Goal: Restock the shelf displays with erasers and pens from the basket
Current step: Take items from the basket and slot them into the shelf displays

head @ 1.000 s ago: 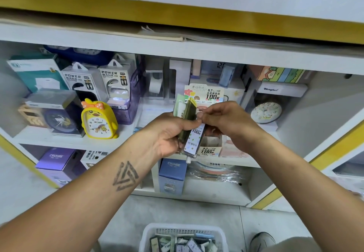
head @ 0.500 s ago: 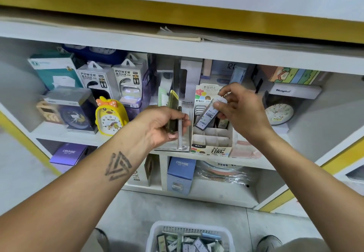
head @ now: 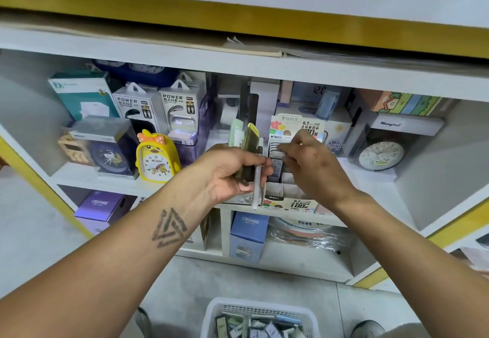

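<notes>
White laminate shelf (head: 111, 179) carries a partitioned cardboard display box (head: 288, 200). Left hand (head: 232, 173) grips flat packs (head: 247, 152) and a slim white pen (head: 257, 179). Right hand (head: 315, 168) pinches a small rectangular case (head: 276, 161) over the box.

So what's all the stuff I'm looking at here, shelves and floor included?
Yellow chick alarm clock: one, yellow with an orange bow, upper shelf, left.
Power bank boxes: two, white, behind the chick clock.
Cardboard display box: one, white with colourful print, upper shelf, centre.
Round clock: one, pale face, upper shelf, right.
CRUHRE boxes: two, one blue, one purple, lower shelf.
Basket: one, white, on the floor, holding small packs.
Bundle of packs and pens: one, green, olive and white, in the left hand.
Left hand: grips the bundle.
Right hand: fingers pinch a small pack over the display box.
</notes>
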Available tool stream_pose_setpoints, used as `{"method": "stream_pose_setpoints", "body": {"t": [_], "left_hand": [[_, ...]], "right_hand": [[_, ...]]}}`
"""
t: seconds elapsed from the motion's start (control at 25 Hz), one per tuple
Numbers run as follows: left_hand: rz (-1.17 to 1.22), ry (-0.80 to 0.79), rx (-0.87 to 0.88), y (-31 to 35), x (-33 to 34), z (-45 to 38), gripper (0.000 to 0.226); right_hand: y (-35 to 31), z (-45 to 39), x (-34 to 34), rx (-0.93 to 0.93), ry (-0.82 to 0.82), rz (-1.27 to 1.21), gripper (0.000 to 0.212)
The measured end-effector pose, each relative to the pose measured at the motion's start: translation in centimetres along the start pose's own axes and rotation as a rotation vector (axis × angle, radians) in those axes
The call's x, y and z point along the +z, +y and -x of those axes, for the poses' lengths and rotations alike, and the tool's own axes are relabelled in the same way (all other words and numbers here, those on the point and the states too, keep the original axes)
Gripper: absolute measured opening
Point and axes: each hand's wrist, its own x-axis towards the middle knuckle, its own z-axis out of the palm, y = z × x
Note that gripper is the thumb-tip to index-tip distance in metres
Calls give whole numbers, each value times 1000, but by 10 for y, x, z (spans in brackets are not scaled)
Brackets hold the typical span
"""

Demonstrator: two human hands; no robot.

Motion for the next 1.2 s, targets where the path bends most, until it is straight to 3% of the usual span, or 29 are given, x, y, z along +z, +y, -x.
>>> {"method": "stream_pose_setpoints", "body": {"t": [0.08,0.2,0.28,0.36,0.48,0.56,0.8,0.92,1.2], "left_hand": [[-14,-33,4,-1,4,2,8],[-30,-90,31,-5,14,4,19],[-12,-137,28,-7,21,4,20],[29,-167,15,-8,26,2,18],[54,-142,8,-11,35,-3,22],[52,-123,5,-15,42,-7,26],[55,-111,-42,-24,61,-16,13],[81,-130,-71,-29,68,-20,13],[60,-147,-42,-29,70,-26,14]], "right_hand": [[-4,-6,-5,190,18,-214,23],[-13,-10,-17,568,-73,-879,16],[-11,-8,-29,624,-101,-1035,11],[-1,-5,-44,653,-11,-1087,8],[29,0,-72,712,279,-980,10],[49,7,-84,638,386,-733,14],[67,18,-81,308,407,-41,17],[71,21,-67,270,307,-56,20],[75,21,-48,188,306,-65,10]]}}
